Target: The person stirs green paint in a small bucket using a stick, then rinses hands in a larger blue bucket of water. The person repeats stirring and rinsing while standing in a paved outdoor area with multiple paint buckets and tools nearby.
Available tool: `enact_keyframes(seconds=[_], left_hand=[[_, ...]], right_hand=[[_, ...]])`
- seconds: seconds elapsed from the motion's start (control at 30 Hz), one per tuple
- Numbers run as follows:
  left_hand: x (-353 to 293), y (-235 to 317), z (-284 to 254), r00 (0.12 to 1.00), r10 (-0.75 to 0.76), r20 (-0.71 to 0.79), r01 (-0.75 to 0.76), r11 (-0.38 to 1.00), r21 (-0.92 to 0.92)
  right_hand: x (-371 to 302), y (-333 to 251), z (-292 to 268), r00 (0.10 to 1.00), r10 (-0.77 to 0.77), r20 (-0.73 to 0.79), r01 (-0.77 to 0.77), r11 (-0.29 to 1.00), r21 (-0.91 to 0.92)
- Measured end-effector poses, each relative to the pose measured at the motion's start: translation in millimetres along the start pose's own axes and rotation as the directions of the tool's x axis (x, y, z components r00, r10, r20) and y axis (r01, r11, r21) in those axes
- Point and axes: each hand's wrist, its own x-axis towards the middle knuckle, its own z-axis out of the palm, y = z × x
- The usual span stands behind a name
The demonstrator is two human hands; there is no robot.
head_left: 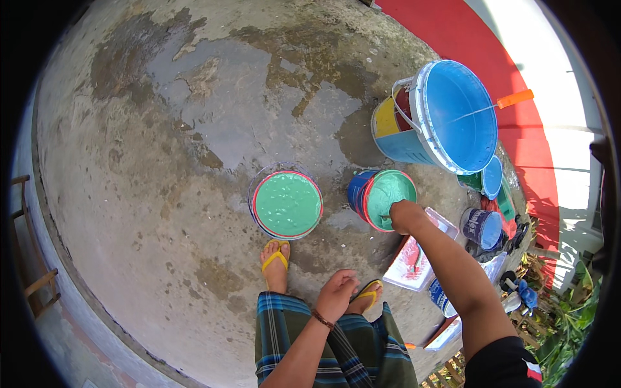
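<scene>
Stained, damp-looking concrete floor (194, 129) fills most of the view, bending up toward the rim, with a wooden frame (32, 258) at its far left edge. Ahead and to the left of the left hand (336, 294) stands an open paint can (286, 204) full of smooth green paint, its rim red, and just below it a foot in a yellow sandal (275, 258). The left hand rests loosely, fingers slightly curled and holding nothing, above the knee of a blue checked sarong (336, 349), a dark band at the wrist. To its right and farther forward, the right hand (404, 216) is closed at the lip of a tilted blue paint can (381, 197) whose inside is coated in green; what the fist grips is hidden, so I cannot tell. Just beneath that forearm lies a white paint tray (417, 265) smeared with red. Beyond the right hand, up and to the right, a large blue bucket (446, 116) leans on its side with an orange-handled stick (511, 100) across its mouth. Smaller blue cans (482, 226) cluster right of the hand, near a red painted strip (466, 39).
</scene>
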Motion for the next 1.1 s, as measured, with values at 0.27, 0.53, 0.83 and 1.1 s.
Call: enact_keyframes(seconds=[0.27, 0.53, 0.83, 1.1], left_hand=[[0.2, 3.2, 2.5, 1.0, 0.025, -0.008, -0.025, 1.0, -0.012], [0.3, 3.2, -9.1, 0.998, 0.046, -0.041, -0.058, 0.926, -0.372], [8.9, 7.7, -9.9, 0.987, -0.021, -0.16, 0.016, 0.999, -0.031], [15.2, 6.8, -6.3, 0.989, -0.038, -0.145, 0.049, 0.996, 0.073]], right_hand=[[0.7, 3.0, 8.5, 1.0, 0.031, -0.004, -0.031, 0.999, -0.024], [-5.9, 0.5, 3.6, 0.991, 0.122, 0.052, -0.118, 0.991, -0.07], [7.6, 6.2, 36.0, 0.953, 0.288, -0.093, -0.232, 0.894, 0.383], [18.3, 6.7, 43.2, 0.936, 0.336, -0.109, -0.203, 0.765, 0.611]])
